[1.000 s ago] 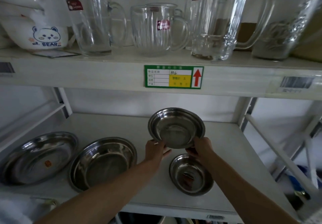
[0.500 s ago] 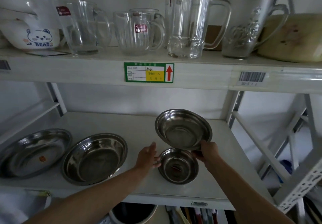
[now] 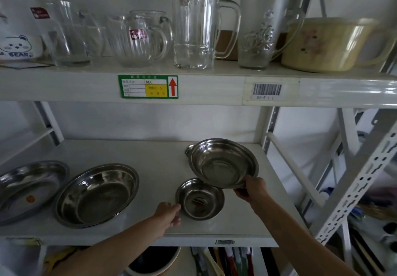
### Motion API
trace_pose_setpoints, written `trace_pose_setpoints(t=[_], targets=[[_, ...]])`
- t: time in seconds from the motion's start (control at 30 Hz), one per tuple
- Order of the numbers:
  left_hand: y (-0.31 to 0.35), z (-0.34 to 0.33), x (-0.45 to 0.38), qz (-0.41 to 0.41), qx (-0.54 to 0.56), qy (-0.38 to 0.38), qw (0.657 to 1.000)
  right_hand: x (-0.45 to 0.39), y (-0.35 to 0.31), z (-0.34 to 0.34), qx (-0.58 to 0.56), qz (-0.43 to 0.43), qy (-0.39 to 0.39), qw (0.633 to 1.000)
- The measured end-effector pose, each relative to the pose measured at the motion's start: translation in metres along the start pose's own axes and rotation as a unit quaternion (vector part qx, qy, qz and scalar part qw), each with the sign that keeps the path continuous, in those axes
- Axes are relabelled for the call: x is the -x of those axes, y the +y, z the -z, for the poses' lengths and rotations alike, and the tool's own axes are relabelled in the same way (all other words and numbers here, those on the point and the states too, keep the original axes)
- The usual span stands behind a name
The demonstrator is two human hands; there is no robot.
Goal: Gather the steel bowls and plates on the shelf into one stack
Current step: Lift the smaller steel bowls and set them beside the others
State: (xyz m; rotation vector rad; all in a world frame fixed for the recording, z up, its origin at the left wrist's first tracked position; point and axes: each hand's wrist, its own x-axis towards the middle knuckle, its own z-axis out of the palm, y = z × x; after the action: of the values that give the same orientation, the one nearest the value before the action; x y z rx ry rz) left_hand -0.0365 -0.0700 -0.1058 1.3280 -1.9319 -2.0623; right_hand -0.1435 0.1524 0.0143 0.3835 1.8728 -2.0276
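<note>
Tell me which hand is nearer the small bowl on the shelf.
Left. The left hand is at the small bowl's left rim; the right hand grips the lifted bowl to its upper right.

White metal shelf (image 3: 150,153), lower board. Lying on it, left to right: a steel plate (image 3: 28,190) with an orange sticker, cut off by the frame edge; a wide steel dish (image 3: 96,194) just beside it; a small steel bowl (image 3: 199,199) near the front edge, well apart from the dish. Upper board (image 3: 64,86) carries glass mugs (image 3: 139,39), a tall glass jug (image 3: 193,22), a yellowish tub (image 3: 328,44) and a white bear-print pot (image 3: 17,39).
</note>
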Motion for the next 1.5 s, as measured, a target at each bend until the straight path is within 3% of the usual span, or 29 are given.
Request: trace_pose_setpoints(t=[0.53, 0.8, 1.5], targets=[[0.002, -0.014, 0.002, 0.025, 0.013, 0.028, 0.999, -0.006, 0.010, 0.060, 0.007, -0.007, 0.036, 0.999], [0.009, -0.021, 0.012, 0.009, 0.081, 0.018, 0.996, -0.012, 0.025, 0.094, 0.031, -0.014, 0.079, 0.996], [0.014, -0.051, 0.027, -0.006, 0.095, 0.004, 0.995, -0.017, 0.030, 0.129, 0.006, -0.029, 0.101, 0.994]])
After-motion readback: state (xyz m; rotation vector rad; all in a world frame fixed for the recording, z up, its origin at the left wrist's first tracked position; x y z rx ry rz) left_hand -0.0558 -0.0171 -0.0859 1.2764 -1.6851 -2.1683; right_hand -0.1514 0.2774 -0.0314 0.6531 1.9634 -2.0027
